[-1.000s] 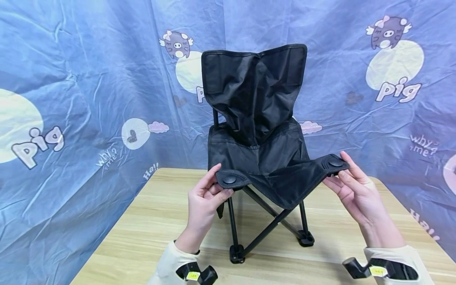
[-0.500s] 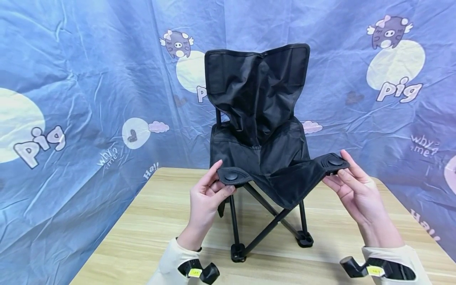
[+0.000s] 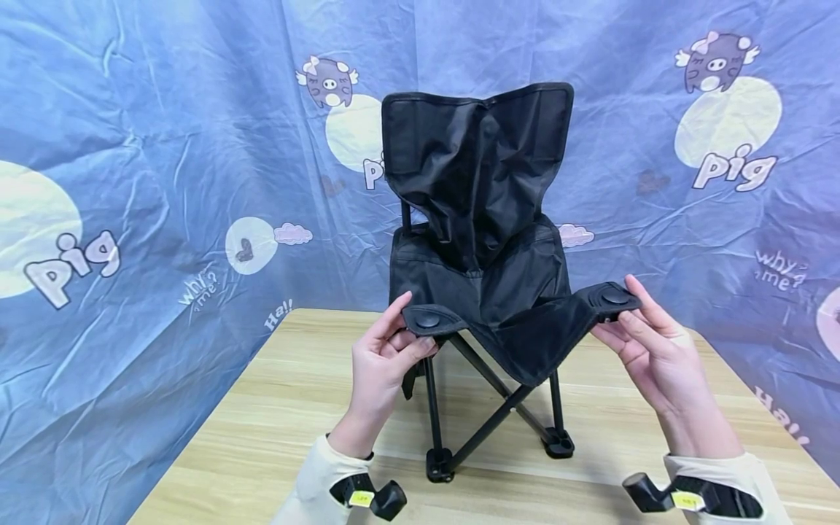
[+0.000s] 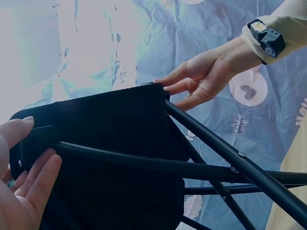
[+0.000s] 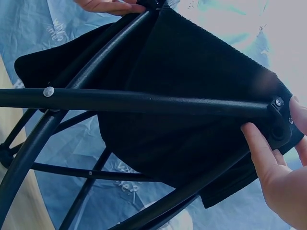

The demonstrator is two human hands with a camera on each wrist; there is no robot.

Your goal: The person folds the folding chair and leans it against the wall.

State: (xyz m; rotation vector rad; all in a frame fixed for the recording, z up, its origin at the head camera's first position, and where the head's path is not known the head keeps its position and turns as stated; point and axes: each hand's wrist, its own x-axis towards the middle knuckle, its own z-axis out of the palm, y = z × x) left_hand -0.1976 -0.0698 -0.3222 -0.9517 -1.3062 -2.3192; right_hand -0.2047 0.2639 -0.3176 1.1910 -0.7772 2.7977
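Chair [image 3: 482, 182] upright on the surface [image 3: 275, 408]; left grip [image 3: 378, 364] pinches one front corner of its seat [image 3: 528, 343], right grip [image 3: 663, 357] the other, probably to steady the frame [image 3: 514, 407] and hold it spread.

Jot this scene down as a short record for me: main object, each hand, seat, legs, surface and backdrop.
object: black fabric chair, upright
left hand: holds left front seat corner
right hand: holds right front seat corner
seat: front edge dips between the held corners
legs: crossed black tubes
surface: wood-grain table beneath the chair
backdrop: blue cloth with pig prints
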